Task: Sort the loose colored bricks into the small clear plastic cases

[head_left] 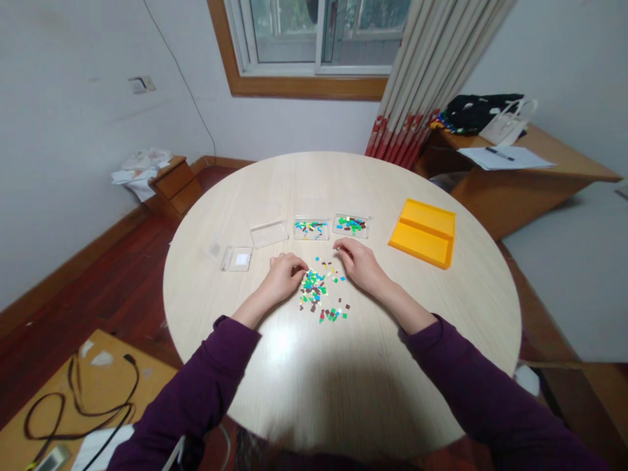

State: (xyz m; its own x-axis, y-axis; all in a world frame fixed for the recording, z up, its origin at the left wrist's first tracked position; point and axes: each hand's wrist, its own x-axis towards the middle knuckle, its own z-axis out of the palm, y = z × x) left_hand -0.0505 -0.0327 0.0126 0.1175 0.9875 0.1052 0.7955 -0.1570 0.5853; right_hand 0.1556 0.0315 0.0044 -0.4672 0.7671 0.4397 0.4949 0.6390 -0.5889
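Green, blue, yellow and brown small pieces [314,285] lie loose in a spread near the middle of the worktop [466,314], between the two hands, probably so that either can reach them. The left hand [282,276] rests at the pile's left edge, fingers curled and thumb close to the forefinger; whether a piece is between them I cannot tell. The right hand [357,263] is at the far right of the pile, its fingertips nearly together, perhaps to pinch something tiny, too small to make out.

Beyond them, the middle tray [314,239] and right tray [338,233], both transparent, hold more pieces, their low walls likely keeping them from scattering. Farther left are a third tray [269,234] and a flat case [231,259] with a white square. A two-part yellow tray [419,244] sits off to the right, well apart from the hands.

Pale, round and wood-grained, the worktop faces a window [360,36] and a red-hemmed curtain [432,72]; papers [524,159] lie on a brown desk [579,167] at far right.
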